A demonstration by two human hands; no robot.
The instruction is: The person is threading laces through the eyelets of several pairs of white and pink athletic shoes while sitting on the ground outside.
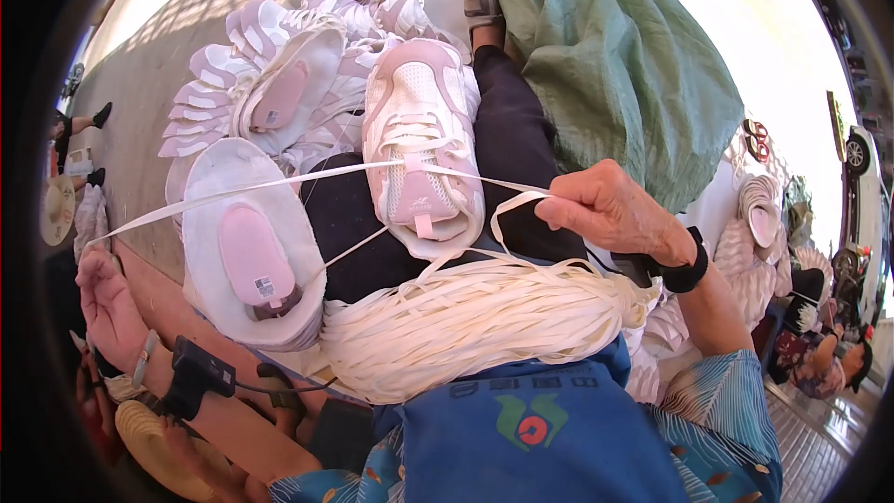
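Observation:
A pink and white sneaker upper (380,121) lies across my lap, its toe pointing away and its lower eyelets laced. A flat white shoelace (209,197) runs taut from its tongue to my left hand (110,303), far out at the left with the fingers closed on the lace. On the other side my right hand (610,210) pinches the lace's other part, and a loose loop hangs below the fingers. A thick bundle of cream laces (475,321) rests across my lap, between the sneaker and my blue apron (549,466).
Stacked pink and white shoe uppers (247,233) stand left of my lap, with more uppers (209,98) piled beyond. A green cloth sack (624,65) bulges at the far right. More uppers (759,214) lie at right. Other people sit at both edges; a straw hat (154,442) shows lower left.

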